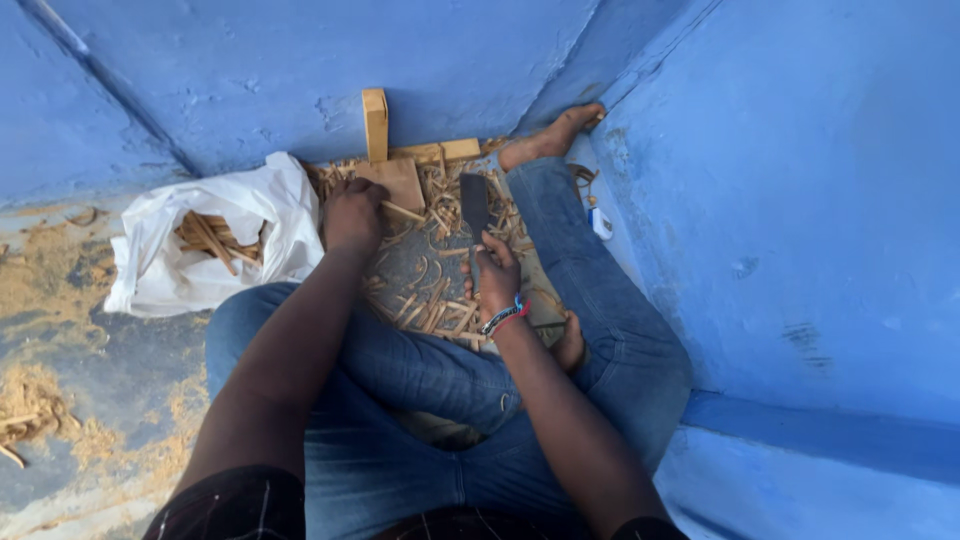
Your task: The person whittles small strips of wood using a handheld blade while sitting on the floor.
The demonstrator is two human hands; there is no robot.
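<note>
I sit on the floor in blue jeans, legs folded. My left hand [352,215] is closed around a thin wooden stick [403,212] that it presses against a small wooden block [397,180]. My right hand [496,277], with a beaded bracelet on the wrist, grips the handle of a dark flat-bladed knife [474,205] that points away from me, blade upright just right of the stick. Wood chips and curled shavings [430,300] cover the floor between my legs.
A white plastic bag [250,215] holding several wooden sticks lies left of my left hand. An upright wooden post [375,122] stands behind the block. Blue walls [800,200] close in at the right and back. Sawdust [40,290] is spread at the left.
</note>
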